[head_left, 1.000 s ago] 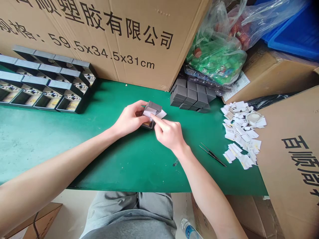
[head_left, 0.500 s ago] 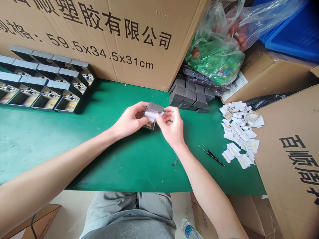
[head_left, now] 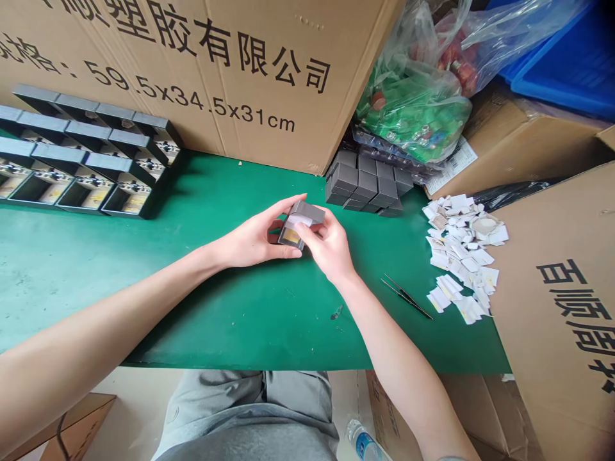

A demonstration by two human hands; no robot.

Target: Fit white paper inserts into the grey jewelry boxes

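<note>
My left hand (head_left: pixel 257 235) and my right hand (head_left: pixel 327 246) hold a small dark grey box (head_left: pixel 306 212) between them, above the green mat (head_left: pixel 230 307). Its open side tilts towards me and shows a gold-coloured insert (head_left: pixel 291 235). A white paper piece (head_left: pixel 298 221) lies at the box's mouth, with my right fingertips on or just beside it. My left fingers wrap the box's lower left side. The box's right side is partly hidden by my right hand.
Open dark box trays (head_left: pixel 86 169) stand at the left, and a stack of grey boxes (head_left: pixel 362 182) at the back. Fine tweezers (head_left: pixel 407 298) lie on the mat to the right, beside a heap of white paper scraps (head_left: pixel 461 250). Cardboard cartons (head_left: pixel 192 77) border the mat.
My left hand has turned and slid its fingers further under the box. The box has tilted and shifted slightly right, and my right hand has closed in around it.
</note>
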